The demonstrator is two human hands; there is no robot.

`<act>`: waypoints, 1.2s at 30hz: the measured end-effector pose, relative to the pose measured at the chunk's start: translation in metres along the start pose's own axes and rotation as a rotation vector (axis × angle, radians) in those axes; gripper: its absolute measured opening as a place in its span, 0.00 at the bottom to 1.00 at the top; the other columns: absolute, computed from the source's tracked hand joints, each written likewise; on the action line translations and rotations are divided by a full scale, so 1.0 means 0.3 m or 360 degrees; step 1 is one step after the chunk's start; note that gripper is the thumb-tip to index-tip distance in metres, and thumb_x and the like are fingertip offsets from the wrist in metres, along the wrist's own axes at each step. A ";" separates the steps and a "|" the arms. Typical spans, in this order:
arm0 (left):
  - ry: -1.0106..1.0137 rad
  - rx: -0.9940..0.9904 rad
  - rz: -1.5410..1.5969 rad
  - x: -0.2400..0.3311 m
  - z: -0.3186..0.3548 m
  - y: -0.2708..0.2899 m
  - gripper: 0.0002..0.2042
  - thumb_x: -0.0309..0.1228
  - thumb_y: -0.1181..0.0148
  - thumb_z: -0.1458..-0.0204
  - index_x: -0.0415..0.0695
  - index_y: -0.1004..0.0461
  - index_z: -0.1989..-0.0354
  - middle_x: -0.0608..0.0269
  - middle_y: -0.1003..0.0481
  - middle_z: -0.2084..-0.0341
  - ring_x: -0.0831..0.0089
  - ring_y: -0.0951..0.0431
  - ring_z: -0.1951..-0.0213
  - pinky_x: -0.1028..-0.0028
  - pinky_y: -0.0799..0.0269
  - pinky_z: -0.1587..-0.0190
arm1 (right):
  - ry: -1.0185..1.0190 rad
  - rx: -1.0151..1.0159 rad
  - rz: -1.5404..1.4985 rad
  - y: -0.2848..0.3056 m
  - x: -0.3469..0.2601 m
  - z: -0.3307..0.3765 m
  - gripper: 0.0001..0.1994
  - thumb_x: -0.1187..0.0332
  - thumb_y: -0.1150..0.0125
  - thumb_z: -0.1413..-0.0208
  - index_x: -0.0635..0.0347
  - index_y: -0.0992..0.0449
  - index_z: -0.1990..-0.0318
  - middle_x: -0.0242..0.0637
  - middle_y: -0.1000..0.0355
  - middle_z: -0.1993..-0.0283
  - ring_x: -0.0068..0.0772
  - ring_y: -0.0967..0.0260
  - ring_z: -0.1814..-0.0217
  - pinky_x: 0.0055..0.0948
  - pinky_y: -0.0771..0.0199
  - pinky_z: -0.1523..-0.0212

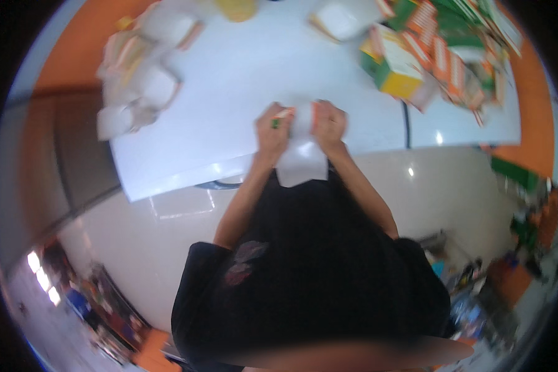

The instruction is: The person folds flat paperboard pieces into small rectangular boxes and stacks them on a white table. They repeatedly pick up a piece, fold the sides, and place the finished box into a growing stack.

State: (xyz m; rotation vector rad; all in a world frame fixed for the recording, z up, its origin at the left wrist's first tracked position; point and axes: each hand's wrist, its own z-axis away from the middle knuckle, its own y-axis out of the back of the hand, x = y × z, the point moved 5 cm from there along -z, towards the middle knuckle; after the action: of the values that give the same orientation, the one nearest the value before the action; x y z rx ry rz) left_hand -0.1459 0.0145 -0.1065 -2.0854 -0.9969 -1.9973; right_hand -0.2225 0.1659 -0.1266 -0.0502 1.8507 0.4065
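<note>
Just over the table's near edge, a white carton piece (302,166) is stretched between my hands, with orange and green print showing at its sides. My left hand (271,133) is closed around one side of it. The other side is in the closed fingers of my right hand (330,129). A pale flap of the piece hangs down toward my dark shirt. Motion blur hides its exact folds.
White-faced carton pieces (158,87) are heaped on the table (229,80) at left. A yellow object (235,7) and an open white carton (347,20) lie at the far side. Orange and green cartons (449,71) pile up at right, beside a yellow-and-white box (400,65).
</note>
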 end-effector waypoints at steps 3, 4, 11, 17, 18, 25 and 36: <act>0.0022 -0.0154 0.0436 -0.020 0.053 -0.009 0.35 0.29 0.31 0.48 0.40 0.41 0.33 0.59 0.27 0.50 0.70 0.25 0.51 0.66 0.28 0.45 | -0.0015 0.0050 0.0270 -0.002 0.028 0.011 0.15 0.61 0.48 0.31 0.61 0.29 0.69 0.39 0.32 0.71 0.34 0.34 0.70 0.33 0.31 0.66; 0.0222 -0.0226 0.0536 -0.039 0.093 -0.014 0.47 0.28 0.26 0.54 0.40 0.52 0.28 0.53 0.33 0.42 0.63 0.32 0.39 0.63 0.35 0.35 | 0.0021 0.0037 0.0214 -0.010 0.025 0.006 0.17 0.57 0.50 0.31 0.63 0.29 0.64 0.43 0.32 0.65 0.37 0.34 0.65 0.34 0.31 0.61; 0.0481 -0.0101 0.0266 -0.101 0.256 -0.004 0.47 0.41 0.27 0.47 0.29 0.50 0.29 0.35 0.38 0.36 0.48 0.37 0.32 0.59 0.42 0.29 | -0.0238 -0.0427 -0.0647 -0.041 0.010 0.102 0.38 0.41 0.63 0.28 0.75 0.36 0.36 0.60 0.35 0.36 0.49 0.32 0.36 0.42 0.35 0.35; 0.0506 -0.0126 0.0359 -0.114 0.243 -0.022 0.45 0.41 0.25 0.49 0.29 0.47 0.31 0.34 0.37 0.37 0.47 0.35 0.34 0.59 0.39 0.32 | -0.0282 -0.0563 0.0015 -0.005 0.101 0.243 0.33 0.49 0.69 0.24 0.73 0.44 0.29 0.58 0.42 0.29 0.50 0.38 0.30 0.42 0.40 0.30; 0.0495 -0.0122 0.0359 -0.114 0.241 -0.018 0.46 0.41 0.25 0.50 0.29 0.47 0.31 0.34 0.36 0.37 0.47 0.35 0.34 0.59 0.39 0.32 | -0.0316 -0.0513 0.0025 0.000 0.107 0.251 0.31 0.50 0.69 0.23 0.72 0.45 0.29 0.59 0.42 0.29 0.50 0.39 0.29 0.42 0.41 0.30; 0.0243 -0.0363 0.0652 -0.121 0.211 -0.005 0.51 0.27 0.25 0.62 0.31 0.51 0.30 0.40 0.38 0.36 0.52 0.41 0.30 0.60 0.46 0.28 | -0.0544 -0.0303 0.0038 0.015 0.079 0.227 0.23 0.65 0.53 0.28 0.73 0.39 0.34 0.62 0.38 0.33 0.56 0.39 0.31 0.44 0.43 0.30; -0.0018 -0.0256 0.0128 -0.065 0.005 0.074 0.22 0.30 0.29 0.55 0.38 0.24 0.51 0.49 0.18 0.68 0.47 0.19 0.68 0.61 0.22 0.60 | -0.0168 -0.0231 -0.0402 -0.035 0.057 0.038 0.22 0.72 0.42 0.35 0.70 0.36 0.36 0.58 0.35 0.35 0.53 0.37 0.32 0.43 0.39 0.31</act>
State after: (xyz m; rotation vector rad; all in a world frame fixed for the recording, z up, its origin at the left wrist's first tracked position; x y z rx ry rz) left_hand -0.1322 -0.0096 -0.1164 -2.1799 -0.7633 -2.0918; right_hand -0.2151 0.1623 -0.1482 -0.3516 1.6831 0.3585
